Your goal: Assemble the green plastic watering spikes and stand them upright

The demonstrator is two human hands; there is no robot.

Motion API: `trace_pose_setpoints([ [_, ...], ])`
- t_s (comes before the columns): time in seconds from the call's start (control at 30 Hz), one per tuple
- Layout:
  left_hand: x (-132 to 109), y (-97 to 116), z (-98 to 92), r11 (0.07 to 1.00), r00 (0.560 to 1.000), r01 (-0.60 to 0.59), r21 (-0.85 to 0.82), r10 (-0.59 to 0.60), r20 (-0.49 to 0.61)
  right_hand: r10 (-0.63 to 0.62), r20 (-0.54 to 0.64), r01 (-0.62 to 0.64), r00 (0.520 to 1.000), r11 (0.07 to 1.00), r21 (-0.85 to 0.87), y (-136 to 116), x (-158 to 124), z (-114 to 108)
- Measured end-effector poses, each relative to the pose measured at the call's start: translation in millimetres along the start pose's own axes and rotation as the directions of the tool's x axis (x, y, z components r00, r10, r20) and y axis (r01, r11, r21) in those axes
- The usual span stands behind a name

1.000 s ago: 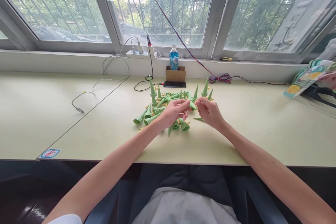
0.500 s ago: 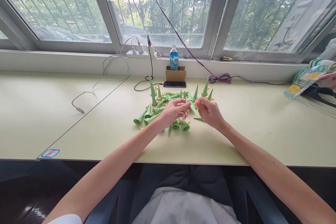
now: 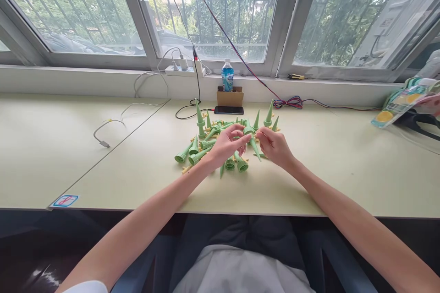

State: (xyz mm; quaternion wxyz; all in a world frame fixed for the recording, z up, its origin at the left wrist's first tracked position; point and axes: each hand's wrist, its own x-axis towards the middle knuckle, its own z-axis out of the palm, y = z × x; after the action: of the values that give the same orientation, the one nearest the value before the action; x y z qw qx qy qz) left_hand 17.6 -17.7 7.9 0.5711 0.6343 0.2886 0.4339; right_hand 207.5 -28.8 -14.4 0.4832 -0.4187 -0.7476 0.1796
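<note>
My left hand [image 3: 225, 146] grips a green plastic plant watering spike [image 3: 255, 148] between thumb and fingers, its tapered tip pointing down toward me. Close against the spike's right side is my right hand [image 3: 274, 147], with thumb and fingers pinched together. Whatever sits in that pinch is too small and covered to make out. Under and around both hands lie more green spikes [image 3: 197, 157], several with small yellow valves [image 3: 186, 169]. Some stand upright on their caps, such as the tall spike [image 3: 200, 121] at the left; others lie with open ends toward me.
Behind the pile, a phone [image 3: 228, 110] lies before a small cardboard box [image 3: 230, 98] and a blue-labelled bottle [image 3: 227, 76]. A coiled cable [image 3: 288, 102] rests at the back right. Scissors [image 3: 421, 123] and packaging [image 3: 400, 109] sit far right, a white cable [image 3: 103, 142] left.
The held spike has turned slightly, its tip now lower and nearer me. My left thumb has straightened along it. My right hand stays pinched in nearly the same place.
</note>
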Motion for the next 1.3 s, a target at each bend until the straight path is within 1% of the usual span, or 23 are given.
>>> trace_pose_setpoints([
  [0.23,0.0,2.9,0.0,0.999,1.0,0.026,0.043,-0.026,0.002,-0.001,0.01,0.001,1.0,1.0,-0.016,-1.6,-0.2,-0.4],
  [0.43,-0.1,1.9,0.0,0.998,1.0,0.024,0.057,-0.024,0.002,0.0,0.02,0.0,1.0,1.0,-0.021,-1.5,-0.4,-0.1],
  [0.63,-2.2,2.6,0.3,0.992,1.0,0.019,0.127,-0.02,0.006,-0.002,0.019,0.003,1.0,1.0,-0.02,-0.3,0.0,0.2],
  [0.83,-4.2,2.2,1.0,0.962,0.999,-0.042,0.268,0.046,-0.006,0.013,0.022,-0.013,1.0,1.0,-0.024,1.4,-0.3,0.5],
  [0.97,-4.3,1.9,3.3,0.933,0.989,-0.135,0.333,0.15,-0.017,0.02,0.02,-0.02,1.0,1.0,-0.022,1.8,-0.1,0.7],
  [1.1,-3.3,-1.2,3.5,0.903,0.971,-0.223,0.367,0.239,0.002,0.027,0.022,-0.026,0.999,1.0,-0.006,1.4,0.4,1.2],
  [1.3,-2.6,-6.2,1.1,0.883,0.958,-0.271,0.383,0.286,0.018,0.04,0.021,-0.04,0.999,0.999,0.007,1.0,-0.2,0.9],
])
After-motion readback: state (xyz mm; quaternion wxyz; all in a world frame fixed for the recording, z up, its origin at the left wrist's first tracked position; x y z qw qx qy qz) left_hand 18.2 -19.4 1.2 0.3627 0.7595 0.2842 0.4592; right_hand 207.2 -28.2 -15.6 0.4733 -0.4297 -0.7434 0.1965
